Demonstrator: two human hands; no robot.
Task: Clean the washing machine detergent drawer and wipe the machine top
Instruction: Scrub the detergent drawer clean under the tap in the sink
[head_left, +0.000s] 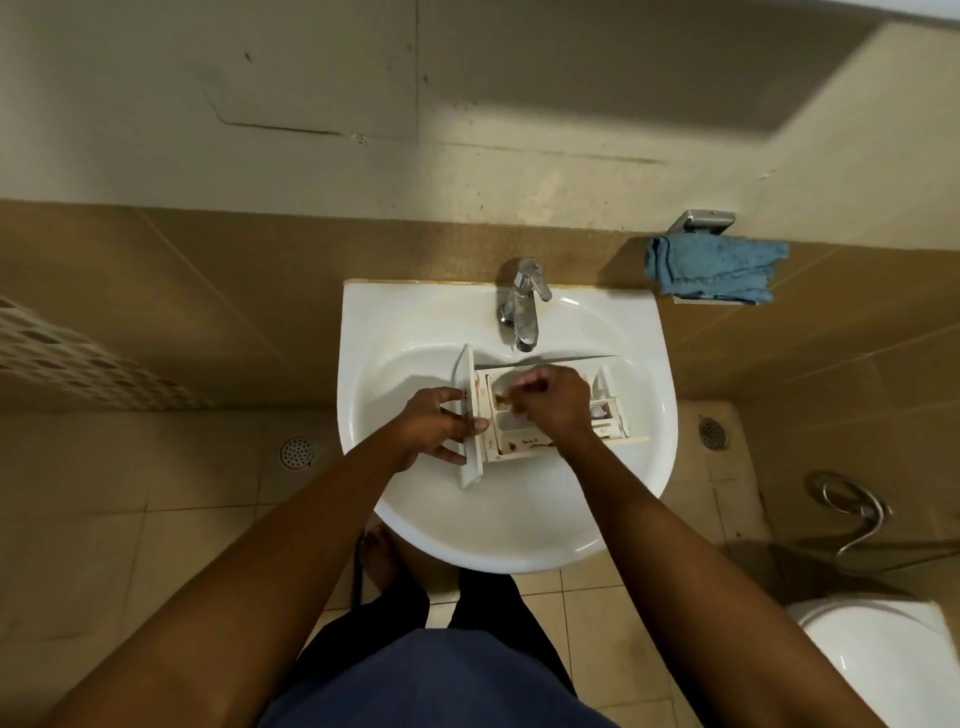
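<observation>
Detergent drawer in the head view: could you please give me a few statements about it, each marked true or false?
1. The detergent drawer lies in the sink basin. True.
2. The left hand grips the drawer's front panel. True.
3. The blue cloth is in the right hand. False: it hangs on the wall holder, right of the tap; the right hand is over the drawer.
4. The drawer's compartments are spotless. False: brown stains show inside.

sink (639, 467) white, against wall | tap (522, 306) chrome (spotted) at back rim | toilet (883, 660) lower right | floor drain (297, 452) left
</observation>
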